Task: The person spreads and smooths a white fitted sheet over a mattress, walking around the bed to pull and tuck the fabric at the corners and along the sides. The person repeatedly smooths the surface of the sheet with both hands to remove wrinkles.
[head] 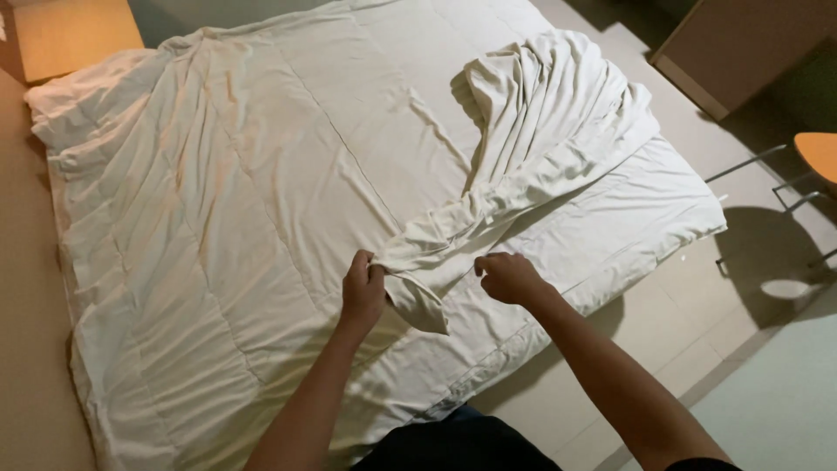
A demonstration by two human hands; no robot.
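Both hands, the left hand (363, 288) and right hand (508, 276), pinch the bunched sheet's (532, 148) near edge, which trails rumpled toward one o'clock over the flat duvet (218, 218), not yet spread.

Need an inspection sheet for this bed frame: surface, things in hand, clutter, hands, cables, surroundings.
Surface: white quilt spread over the bed, wrinkled, seams visible.
Things in hand: bunched white sheet lying across the quilt's right half, drawn into a twisted strip toward the hands; a corner hangs between them.
Clutter: nothing seen.
Hands: left hand has a closed grip on the sheet's end; right hand fisted at the sheet's edge, grip appears closed on it.
Cables: nothing seen.
Surroundings: wooden table top left; wooden cabinet top right; chair with metal legs at right; pale tiled floor.
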